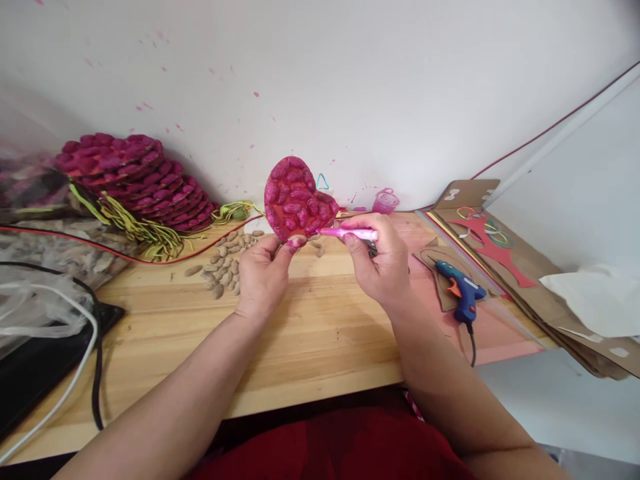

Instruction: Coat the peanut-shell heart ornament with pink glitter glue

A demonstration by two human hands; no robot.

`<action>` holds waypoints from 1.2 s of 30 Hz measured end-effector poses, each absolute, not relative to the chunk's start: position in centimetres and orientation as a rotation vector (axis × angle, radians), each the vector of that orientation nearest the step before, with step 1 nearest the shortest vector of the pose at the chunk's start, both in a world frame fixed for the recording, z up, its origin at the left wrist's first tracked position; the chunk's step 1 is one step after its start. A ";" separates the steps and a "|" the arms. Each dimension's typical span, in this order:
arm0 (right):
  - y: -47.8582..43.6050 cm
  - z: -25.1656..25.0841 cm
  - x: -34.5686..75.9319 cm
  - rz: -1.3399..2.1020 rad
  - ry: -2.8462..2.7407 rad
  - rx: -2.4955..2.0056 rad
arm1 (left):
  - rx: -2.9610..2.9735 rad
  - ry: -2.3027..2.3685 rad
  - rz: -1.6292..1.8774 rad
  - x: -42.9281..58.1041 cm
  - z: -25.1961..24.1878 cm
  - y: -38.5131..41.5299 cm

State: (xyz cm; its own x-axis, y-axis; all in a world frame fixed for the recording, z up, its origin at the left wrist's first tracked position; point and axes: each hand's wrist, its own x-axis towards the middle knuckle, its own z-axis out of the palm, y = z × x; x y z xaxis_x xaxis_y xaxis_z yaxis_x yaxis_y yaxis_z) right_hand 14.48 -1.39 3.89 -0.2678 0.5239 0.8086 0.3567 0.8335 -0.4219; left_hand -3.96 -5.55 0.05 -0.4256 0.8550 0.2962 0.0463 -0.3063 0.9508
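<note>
My left hand (263, 273) pinches the lower tip of a heart-shaped piece (296, 198) covered in magenta-painted shells, holding it upright above the wooden table (310, 333). My right hand (380, 260) is closed round a pink brush or pen (350, 234) whose tip touches the heart's right edge. My fingertips are stained pink. A loose pile of unpainted shells (225, 263) lies on the table just left of my left hand.
A stack of finished magenta hearts (135, 180) with yellow-green cords (140, 230) lies at the back left. A blue glue gun (463, 290) rests on cardboard at right, beside red cut-outs (495, 250). Cables and plastic bags (45, 313) fill the left. The white wall is paint-spattered.
</note>
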 end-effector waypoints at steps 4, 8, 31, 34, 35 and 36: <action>-1.9 4.1 14.2 0.107 -1.952 -0.670 | 1.220 1.388 1.796 -3.9 0.0 -5.6; -2.1 4.1 14.0 0.077 -1.985 -0.624 | 1.226 1.389 1.793 -3.9 -0.1 -5.7; -1.1 4.1 14.9 0.124 -2.031 -0.676 | 1.135 1.408 1.768 -3.8 -0.5 -5.4; -1.2 4.2 15.0 0.159 -1.993 -0.669 | 1.132 1.354 1.808 -3.9 -0.5 -5.2; -1.2 4.2 14.9 0.170 -1.988 -0.657 | 1.133 1.340 1.815 -3.9 -0.5 -5.2; -1.3 4.2 14.9 0.178 -1.986 -0.643 | 1.138 1.332 1.819 -3.9 -0.5 -5.2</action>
